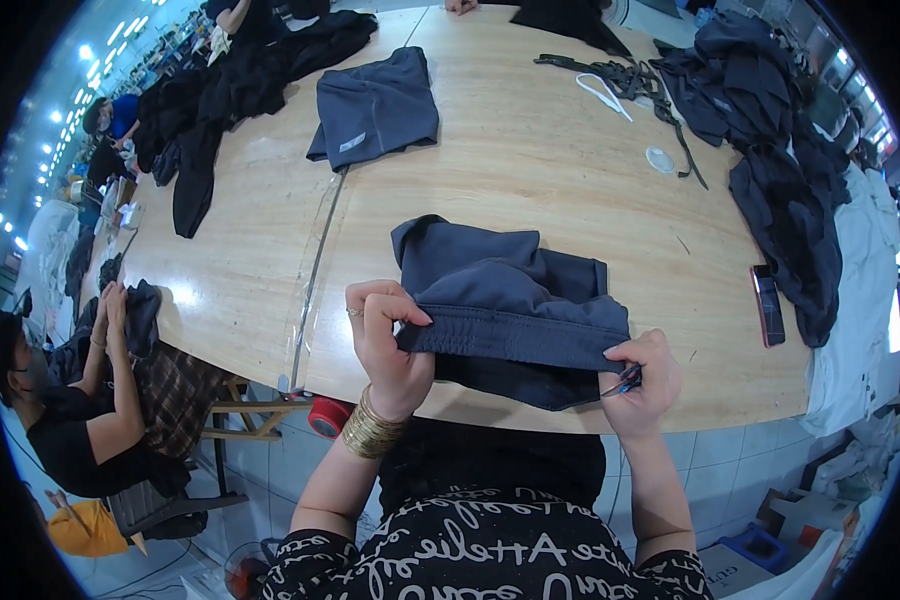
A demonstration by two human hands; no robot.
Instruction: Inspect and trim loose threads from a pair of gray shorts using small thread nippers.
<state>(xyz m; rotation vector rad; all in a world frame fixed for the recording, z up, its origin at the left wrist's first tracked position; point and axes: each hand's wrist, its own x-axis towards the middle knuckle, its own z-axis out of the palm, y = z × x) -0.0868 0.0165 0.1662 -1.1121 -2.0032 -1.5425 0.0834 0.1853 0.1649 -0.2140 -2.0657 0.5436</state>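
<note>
A dark blue-grey garment (pixel 510 285) lies bunched on the table in front of me, its stitched, elastic-looking waistband stretched toward me. My left hand (pixel 388 345), with gold bangles at the wrist, pinches the band's left end. At the right end my right hand (pixel 645 378) grips the band between thumb and fingers. Small dark thread snips (pixel 625 380) also sit in that right hand, blades pointing left. Part of the garment hangs near the table's front edge below the band.
A folded dark garment (pixel 375 110) lies farther up the wooden table (pixel 530 170). Black cloth (pixel 230 90) is heaped far left, dark clothes (pixel 795 220) at right beside a phone (pixel 767 305). Black straps (pixel 620 80) lie far right. A seated person (pixel 90 400) works at left.
</note>
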